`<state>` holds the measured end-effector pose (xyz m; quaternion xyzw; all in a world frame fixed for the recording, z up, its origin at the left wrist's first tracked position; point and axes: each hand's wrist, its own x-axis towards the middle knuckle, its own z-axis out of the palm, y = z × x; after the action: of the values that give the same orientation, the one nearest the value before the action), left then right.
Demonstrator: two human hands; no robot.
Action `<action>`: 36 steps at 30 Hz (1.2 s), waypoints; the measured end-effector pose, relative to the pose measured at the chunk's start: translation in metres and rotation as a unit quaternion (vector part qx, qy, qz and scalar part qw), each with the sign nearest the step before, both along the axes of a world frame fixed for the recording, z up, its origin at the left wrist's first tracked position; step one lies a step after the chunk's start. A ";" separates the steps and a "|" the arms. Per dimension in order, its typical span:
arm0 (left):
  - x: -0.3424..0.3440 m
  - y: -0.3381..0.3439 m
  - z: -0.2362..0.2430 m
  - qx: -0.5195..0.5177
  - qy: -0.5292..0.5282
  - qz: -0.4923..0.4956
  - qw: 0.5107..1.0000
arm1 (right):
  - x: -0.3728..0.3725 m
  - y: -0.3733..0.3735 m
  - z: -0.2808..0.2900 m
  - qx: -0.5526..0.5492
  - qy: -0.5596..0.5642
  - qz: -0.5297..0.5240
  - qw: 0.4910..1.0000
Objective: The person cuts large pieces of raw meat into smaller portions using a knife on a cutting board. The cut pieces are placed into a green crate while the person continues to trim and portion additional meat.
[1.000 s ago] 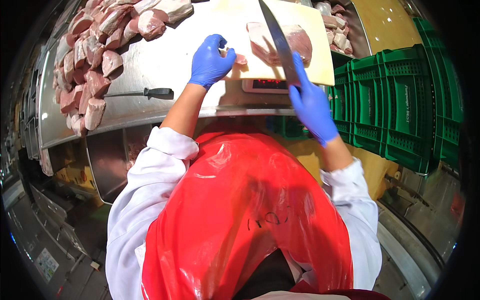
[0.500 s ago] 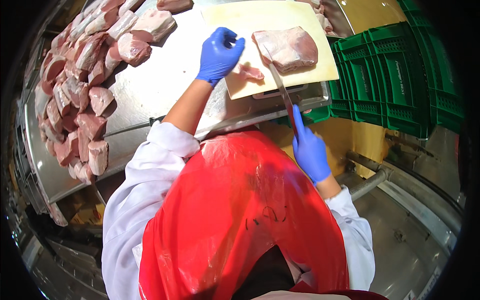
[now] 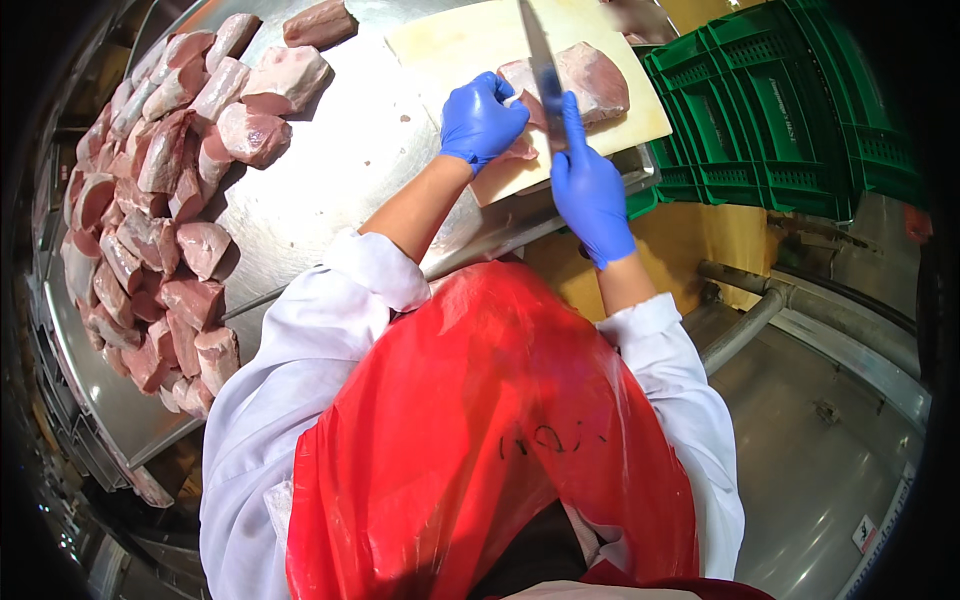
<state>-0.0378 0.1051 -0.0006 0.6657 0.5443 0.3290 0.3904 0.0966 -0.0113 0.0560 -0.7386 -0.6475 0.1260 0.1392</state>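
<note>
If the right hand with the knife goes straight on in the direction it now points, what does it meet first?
Probably the slab of meat on the cutting board: the right hand points its knife up across it. Depth is unclear, so the blade may already touch it.

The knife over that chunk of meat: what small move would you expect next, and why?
Probably a short downward draw of the knife through the meat. The right hand holds the blade over the piece on the cutting board, and the left hand pins its near edge.

Left hand (image 3: 482,118) curled, right hand (image 3: 590,185) gripping
</note>
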 end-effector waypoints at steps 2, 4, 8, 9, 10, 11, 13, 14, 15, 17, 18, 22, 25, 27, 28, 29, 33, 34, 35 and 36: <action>-0.001 0.001 -0.001 -0.004 -0.005 -0.003 1.000 | -0.005 -0.001 -0.002 -0.034 -0.039 0.002 0.999; -0.003 0.003 0.002 -0.009 -0.003 -0.003 1.000 | -0.008 -0.022 0.000 -0.062 -0.061 0.007 0.996; -0.015 0.008 0.002 -0.010 -0.021 -0.001 1.000 | -0.002 -0.095 0.012 -0.134 -0.085 0.029 0.987; -0.020 0.012 0.001 -0.007 -0.015 0.002 1.000 | 0.000 -0.110 0.021 -0.151 -0.068 0.023 0.986; -0.027 0.015 0.002 -0.003 -0.006 0.008 1.000 | 0.004 -0.123 0.028 -0.167 -0.048 0.020 0.985; -0.032 0.019 0.004 -0.013 0.031 -0.002 0.999 | 0.006 -0.128 0.033 -0.183 -0.027 0.018 0.983; -0.035 0.026 0.009 0.028 0.076 -0.042 0.996 | 0.009 -0.126 0.038 -0.118 0.048 -0.008 0.992; -0.035 0.030 0.009 0.048 0.097 -0.062 0.992 | 0.009 -0.123 0.041 -0.085 0.085 -0.020 0.992; -0.031 0.031 0.008 0.105 0.093 -0.053 0.989 | 0.008 -0.112 0.044 -0.052 0.103 -0.013 0.993; -0.022 0.041 0.003 0.089 0.126 -0.090 0.984 | 0.001 -0.057 0.049 0.021 0.133 0.000 0.991; -0.019 0.043 -0.001 0.080 0.145 -0.109 0.980 | -0.005 -0.028 0.058 -0.028 0.157 -0.040 0.986; -0.017 0.036 -0.010 0.095 0.112 -0.107 0.983 | 0.001 0.080 0.035 -0.040 0.201 -0.081 0.975; -0.019 0.035 -0.014 0.123 0.105 -0.092 0.982 | 0.004 0.114 0.028 -0.055 0.041 0.012 0.998; -0.020 0.033 -0.018 0.154 0.090 -0.084 0.980 | -0.010 0.118 0.029 -0.108 0.044 -0.022 0.993; -0.018 0.032 -0.019 0.169 0.079 -0.081 0.979 | -0.007 0.110 0.018 -0.080 0.019 0.021 0.996; -0.016 0.032 -0.020 0.179 0.077 -0.082 0.977 | -0.001 0.096 -0.002 -0.052 -0.006 0.063 0.997; -0.018 0.031 -0.022 0.184 0.085 -0.076 0.976 | -0.026 0.043 0.026 -0.065 -0.025 0.044 0.997; -0.019 0.032 -0.021 0.181 0.090 -0.075 0.977 | -0.029 0.029 0.033 -0.051 -0.075 0.073 0.993; -0.021 0.033 -0.021 0.179 0.088 -0.067 0.978 | -0.029 0.015 0.040 -0.081 -0.104 0.089 0.987; -0.024 0.034 -0.021 0.176 0.086 -0.059 0.979 | -0.027 0.000 0.047 -0.111 -0.134 0.106 0.979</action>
<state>-0.0622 0.1390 -0.0214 0.7808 0.4693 0.3374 0.2374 0.0701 -0.0114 0.1025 -0.6871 -0.7166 0.1109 -0.0455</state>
